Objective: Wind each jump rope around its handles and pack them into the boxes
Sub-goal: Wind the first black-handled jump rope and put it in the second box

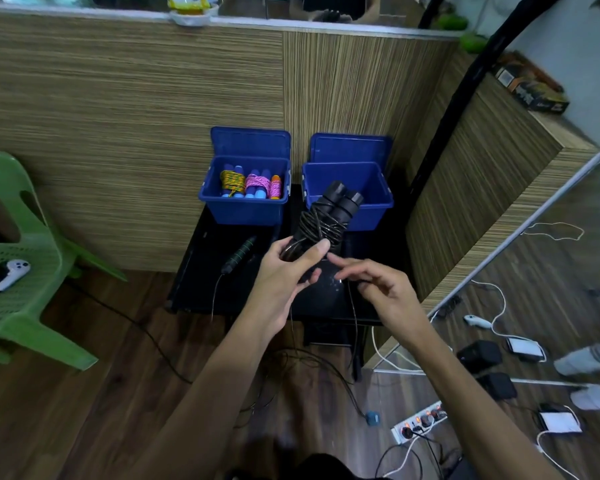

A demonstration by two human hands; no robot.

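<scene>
My left hand [290, 271] grips the lower end of two black jump rope handles [338, 202] held together, with thin black cord [321, 226] wound around them. My right hand [378, 289] pinches the loose cord just right of the handles; the cord hangs down toward the floor. The left blue box [243, 209] holds several wound ropes, yellow and pink [257, 183]. The right blue box [374, 188] looks bare inside behind the handles. Another rope with a green-and-black handle [241, 252] lies on the black table [201, 271].
Both box lids lean upright against the wooden wall panel behind. A green plastic chair [21, 271] with a white controller stands at left. Cables, a power strip [420, 422] and small devices lie on the floor at right, beside a mirror.
</scene>
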